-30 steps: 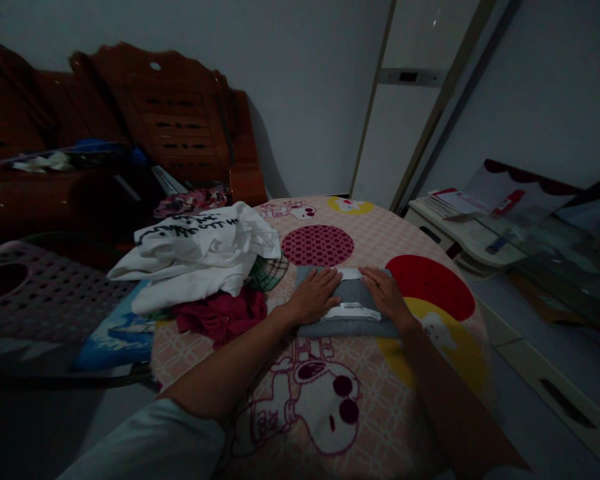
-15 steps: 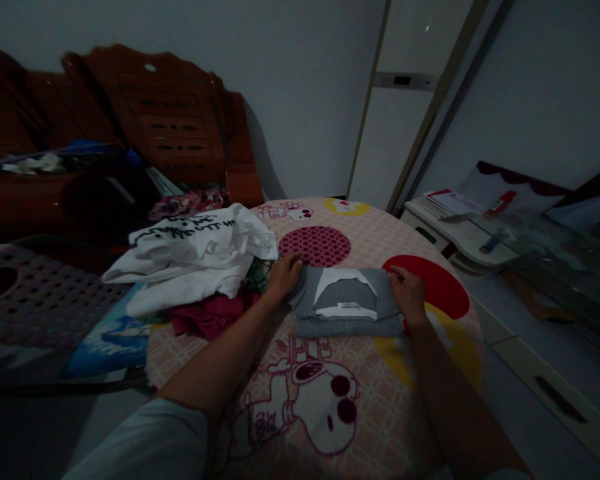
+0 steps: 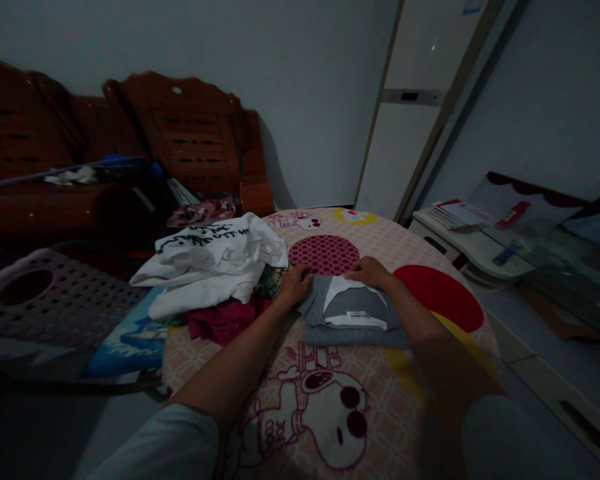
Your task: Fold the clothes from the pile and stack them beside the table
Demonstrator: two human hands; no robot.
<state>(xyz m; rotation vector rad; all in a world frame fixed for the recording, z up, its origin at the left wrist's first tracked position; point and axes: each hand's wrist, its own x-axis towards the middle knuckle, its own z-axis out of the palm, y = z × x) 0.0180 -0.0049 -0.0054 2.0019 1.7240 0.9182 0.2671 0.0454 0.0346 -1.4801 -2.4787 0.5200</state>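
A grey T-shirt [image 3: 353, 307] with a white neckband and a small label lies folded into a compact rectangle on the round table. At its far left corner, my left hand [image 3: 296, 283] has its fingers closed on the cloth. My right hand [image 3: 369, 270] reaches across to the middle of the far edge, with fingers pinched at the white neckband. The right forearm covers part of the shirt's right side. Left of my left hand is a heap with a white shirt [image 3: 215, 260] bearing black lettering, and a dark pink garment [image 3: 225, 319] under it.
A patterned cloth [image 3: 325, 427] with a cartoon dog covers the table. Wooden seating [image 3: 185, 133] and a perforated plastic basket [image 3: 65, 293] are at the left. A tall white unit [image 3: 405, 147] stands behind; a low cabinet [image 3: 470, 240] with papers is at the right.
My right hand has moved left from the shirt's far right corner to the middle of its far edge. My left hand stays at the left corner. The view has shifted slightly.
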